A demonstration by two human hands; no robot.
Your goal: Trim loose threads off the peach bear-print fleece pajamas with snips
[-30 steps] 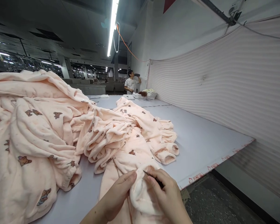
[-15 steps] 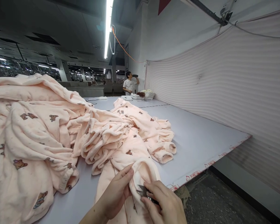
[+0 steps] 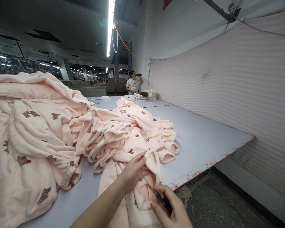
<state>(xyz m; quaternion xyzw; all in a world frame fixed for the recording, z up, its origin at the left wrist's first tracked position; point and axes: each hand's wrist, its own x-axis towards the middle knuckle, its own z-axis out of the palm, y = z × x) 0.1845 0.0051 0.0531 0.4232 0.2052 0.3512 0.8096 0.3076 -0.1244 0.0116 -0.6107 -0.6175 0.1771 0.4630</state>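
Note:
A peach fleece garment [image 3: 135,148] printed with small brown bears lies on the grey table [image 3: 199,139]. My left hand [image 3: 133,172] is closed on a fold of it near the table's front edge and holds the fabric up. My right hand [image 3: 172,209] sits lower right, closed on a small dark pair of thread snips [image 3: 162,199] whose tips touch the fabric just under the held fold.
A large heap of the same bear-print garments [image 3: 30,133] fills the left of the table. A ribbed pale cloth [image 3: 227,95] hangs along the right. Folded stacks [image 3: 145,95] lie at the far end, where a person [image 3: 133,83] stands drinking. The floor [image 3: 218,205] drops off at the table's right edge.
My left hand has shifted up and forward along the garment, lifting a new fold. My right hand with the snips has dropped lower and away from the cuff it touched before.

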